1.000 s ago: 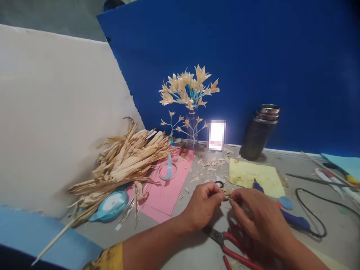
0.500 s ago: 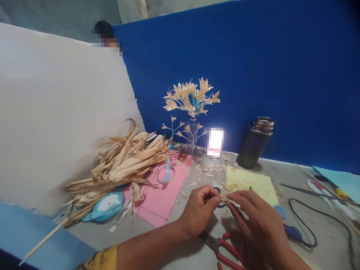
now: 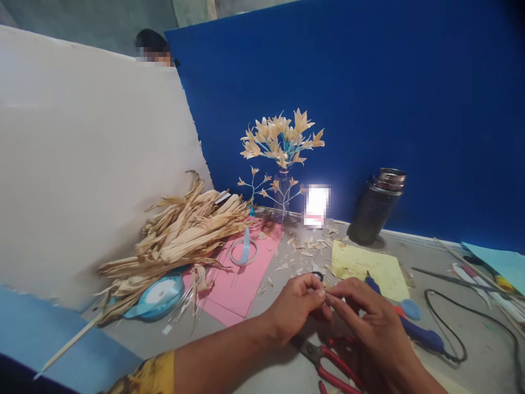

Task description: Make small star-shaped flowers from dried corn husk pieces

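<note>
My left hand [image 3: 293,309] and my right hand [image 3: 367,314] meet over the front of the table, fingertips pinched together. Between them is a small tan piece of corn husk [image 3: 325,286], mostly covered by the fingers. Just behind the fingertips a black ring [image 3: 317,275] shows in part. Below the hands lie red-handled pliers [image 3: 338,365], partly hidden by my right hand. A blue-handled corded tool [image 3: 424,335] rests beyond and to the right of that hand.
Dried corn husks [image 3: 176,235], blue ribbon [image 3: 176,290] and pink sheets [image 3: 233,301] lie left. Husk flowers [image 3: 283,137] stand in a bottle [image 3: 281,191] behind. A dark flask [image 3: 375,210] and yellow paper [image 3: 365,265] are right. Husk scraps [image 3: 301,254] litter the table.
My fingertips have drawn closer together, covering more of the husk piece. My right hand has shifted slightly, exposing more of the blue-handled tool. The whole view has moved a little.
</note>
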`<action>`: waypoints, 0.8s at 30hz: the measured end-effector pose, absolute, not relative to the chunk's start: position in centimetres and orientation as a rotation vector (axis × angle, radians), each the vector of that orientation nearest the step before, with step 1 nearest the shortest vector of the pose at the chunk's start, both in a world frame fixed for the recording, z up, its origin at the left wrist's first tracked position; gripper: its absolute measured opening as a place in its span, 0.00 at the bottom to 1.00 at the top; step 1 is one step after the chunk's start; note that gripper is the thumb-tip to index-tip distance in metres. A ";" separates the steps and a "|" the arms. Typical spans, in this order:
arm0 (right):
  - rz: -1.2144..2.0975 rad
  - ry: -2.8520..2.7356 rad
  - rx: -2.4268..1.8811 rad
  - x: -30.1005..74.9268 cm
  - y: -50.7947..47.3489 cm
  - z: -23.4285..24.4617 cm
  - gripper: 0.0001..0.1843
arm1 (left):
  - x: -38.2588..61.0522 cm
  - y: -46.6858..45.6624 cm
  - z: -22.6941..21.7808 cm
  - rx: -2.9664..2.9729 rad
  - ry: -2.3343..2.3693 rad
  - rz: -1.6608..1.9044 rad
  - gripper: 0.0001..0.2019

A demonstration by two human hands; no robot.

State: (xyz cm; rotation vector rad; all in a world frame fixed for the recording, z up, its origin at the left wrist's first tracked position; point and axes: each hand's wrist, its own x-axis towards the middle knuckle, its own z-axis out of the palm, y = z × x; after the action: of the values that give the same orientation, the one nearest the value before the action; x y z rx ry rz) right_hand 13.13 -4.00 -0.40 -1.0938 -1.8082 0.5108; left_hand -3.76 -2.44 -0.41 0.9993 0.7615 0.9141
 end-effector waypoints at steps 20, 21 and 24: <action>1.211 -1.038 -1.366 11.9 -4.1 0.8 0.26 | -3.7 -2.4 -0.4 0.769 0.627 1.016 0.36; 1.239 -0.991 -1.338 11.7 -4.2 0.9 0.27 | -3.5 -2.7 -0.6 0.837 0.637 0.975 0.39; 1.279 -1.005 -1.302 11.2 -4.6 0.4 0.27 | -2.9 -3.3 -0.7 1.030 0.735 1.014 0.32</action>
State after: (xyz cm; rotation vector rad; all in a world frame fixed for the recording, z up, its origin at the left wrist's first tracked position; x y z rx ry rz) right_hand 11.21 -4.56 0.38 -1.3018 -1.0054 1.2793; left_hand -2.92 -3.26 -0.71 1.0299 0.7351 1.0143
